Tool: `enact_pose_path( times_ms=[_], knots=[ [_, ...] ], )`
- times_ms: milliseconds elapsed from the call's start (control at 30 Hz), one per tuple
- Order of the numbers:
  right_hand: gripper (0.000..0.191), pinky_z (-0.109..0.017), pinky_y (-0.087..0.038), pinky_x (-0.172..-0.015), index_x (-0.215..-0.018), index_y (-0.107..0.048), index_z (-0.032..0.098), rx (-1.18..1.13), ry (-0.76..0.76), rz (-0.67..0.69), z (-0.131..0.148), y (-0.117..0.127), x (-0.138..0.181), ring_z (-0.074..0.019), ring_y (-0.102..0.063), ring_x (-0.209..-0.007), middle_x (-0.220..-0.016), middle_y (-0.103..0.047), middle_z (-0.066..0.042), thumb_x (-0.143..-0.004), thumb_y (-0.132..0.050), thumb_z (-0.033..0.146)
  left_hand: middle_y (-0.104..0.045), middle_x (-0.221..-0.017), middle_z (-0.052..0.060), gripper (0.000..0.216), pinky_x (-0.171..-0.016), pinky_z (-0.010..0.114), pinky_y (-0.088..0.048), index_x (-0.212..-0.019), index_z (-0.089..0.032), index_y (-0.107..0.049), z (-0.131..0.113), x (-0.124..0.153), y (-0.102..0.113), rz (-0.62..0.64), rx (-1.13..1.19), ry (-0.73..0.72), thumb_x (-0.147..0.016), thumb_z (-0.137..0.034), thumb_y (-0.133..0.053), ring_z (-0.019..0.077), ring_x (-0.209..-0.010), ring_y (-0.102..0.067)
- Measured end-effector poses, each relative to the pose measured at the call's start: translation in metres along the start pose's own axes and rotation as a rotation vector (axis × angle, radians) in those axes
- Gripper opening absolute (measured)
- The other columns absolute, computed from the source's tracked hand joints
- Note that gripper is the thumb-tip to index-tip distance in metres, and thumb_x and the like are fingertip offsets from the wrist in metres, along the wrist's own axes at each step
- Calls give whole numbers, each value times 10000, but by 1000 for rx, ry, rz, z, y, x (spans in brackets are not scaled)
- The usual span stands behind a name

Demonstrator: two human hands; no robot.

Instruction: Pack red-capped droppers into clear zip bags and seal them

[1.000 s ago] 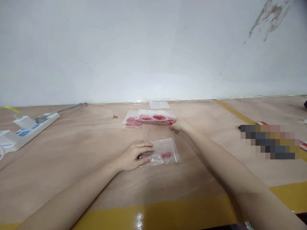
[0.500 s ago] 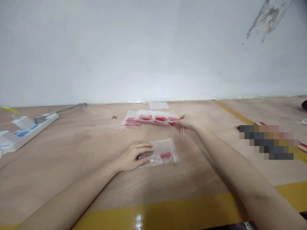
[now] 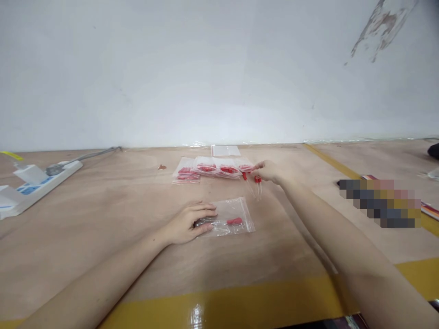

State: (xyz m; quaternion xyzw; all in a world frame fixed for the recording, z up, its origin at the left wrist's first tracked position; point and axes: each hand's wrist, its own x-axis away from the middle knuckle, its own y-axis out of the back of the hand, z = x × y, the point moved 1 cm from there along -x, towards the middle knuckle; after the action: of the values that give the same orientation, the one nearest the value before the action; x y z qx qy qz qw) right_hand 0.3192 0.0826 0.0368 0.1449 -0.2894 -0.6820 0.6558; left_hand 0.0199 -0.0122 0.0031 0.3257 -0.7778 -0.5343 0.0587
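My left hand (image 3: pixel 188 222) lies flat on the left end of a clear zip bag (image 3: pixel 231 216) on the wooden table; the bag holds a small red part (image 3: pixel 234 221). My right hand (image 3: pixel 270 172) is raised a little past the bag, fingers pinched on two small red-headed parts with thin wire legs (image 3: pixel 256 185) that hang down. Just left of that hand lies a row of filled bags with red parts (image 3: pixel 212 169). An empty clear bag (image 3: pixel 225 150) lies by the wall.
A white power strip (image 3: pixel 30 185) with a grey cable sits at the far left. A blurred patch (image 3: pixel 379 203) and coloured strips lie at the right. Yellow tape (image 3: pixel 240 306) runs along the near table edge. A white wall closes the back.
My right hand has lifted from the row of filled bags and now holds two red-headed parts clear of the table. My left hand has stayed on the clear bag.
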Motion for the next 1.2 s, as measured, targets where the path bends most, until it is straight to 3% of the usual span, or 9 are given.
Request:
enact_pose_path(
  times_ms=[200,333,367,467,567,667,867,1000,1200],
  knots=[
    [187,-139,-121,-329,-571,-444,140,-251,-163,290,2,13,-1,-3,-166,-348,-479,-443,43,-732,-538,143,-526,-1259,58,352,-1015,403,-351,-1190,-250,-543,-1,0,0,-1,-8,2,-860,-367,-513,209,-1156,-485],
    [19,-132,-125,-314,-719,-543,132,-427,-109,398,2,25,17,-5,-176,-352,-515,-454,44,-730,-537,146,-527,-1257,61,354,-1025,410,-336,-1190,-245,-543,-1,0,0,8,-4,3,-861,-369,-511,209,-1158,-484],
    [68,-129,-154,-314,-785,-566,130,-471,-64,401,0,25,25,-5,-205,-356,-541,-477,37,-722,-545,143,-528,-1255,62,354,-1027,411,-332,-1193,-244,-540,-1,0,0,8,-3,1,-862,-368,-509,208,-1156,-487],
    [339,-132,-302,-355,-1009,-548,136,-576,36,327,-8,15,52,-19,-371,-405,-657,-558,5,-674,-601,141,-525,-1259,60,356,-1027,412,-329,-1203,-248,-533,-2,0,1,9,-8,-2,-868,-366,-499,209,-1156,-487],
    [705,-170,-404,-407,-1255,-341,212,-600,94,156,-21,-4,74,-70,-498,-448,-657,-558,45,-617,-629,135,-515,-1271,61,365,-1028,412,-325,-1207,-250,-528,-2,0,2,16,-21,-3,-866,-377,-501,211,-1167,-478],
    [833,-207,-445,-432,-1312,-185,238,-592,185,46,-32,-21,83,-105,-547,-479,-652,-544,65,-615,-640,213,-503,-1285,64,394,-1047,418,-295,-1223,-247,-511,-1,1,1,28,-34,-10,-856,-392,-514,210,-1184,-464],
    [715,-247,-501,-522,-1149,-249,244,-696,237,-72,-35,-46,86,-101,-571,-529,-713,-520,69,-597,-684,376,-475,-1313,59,454,-1048,431,-291,-1244,-256,-485,-2,0,0,51,-63,21,-831,-439,-538,221,-1201,-444],
    [579,-262,-517,-616,-1037,-295,242,-813,214,40,-38,-56,91,-113,-608,-608,-688,-522,67,-633,-655,449,-482,-1305,68,520,-1054,440,-283,-1293,-233,-415,-5,-1,1,32,-69,29,-832,-443,-533,228,-1201,-441],
    [568,-259,-492,-574,-1037,-310,249,-770,209,98,-42,-55,98,-104,-577,-557,-666,-532,68,-643,-644,486,-466,-1319,69,570,-1066,467,-255,-1327,-241,-359,-5,0,1,31,-90,36,-829,-461,-530,240,-1206,-436]
  ],
)
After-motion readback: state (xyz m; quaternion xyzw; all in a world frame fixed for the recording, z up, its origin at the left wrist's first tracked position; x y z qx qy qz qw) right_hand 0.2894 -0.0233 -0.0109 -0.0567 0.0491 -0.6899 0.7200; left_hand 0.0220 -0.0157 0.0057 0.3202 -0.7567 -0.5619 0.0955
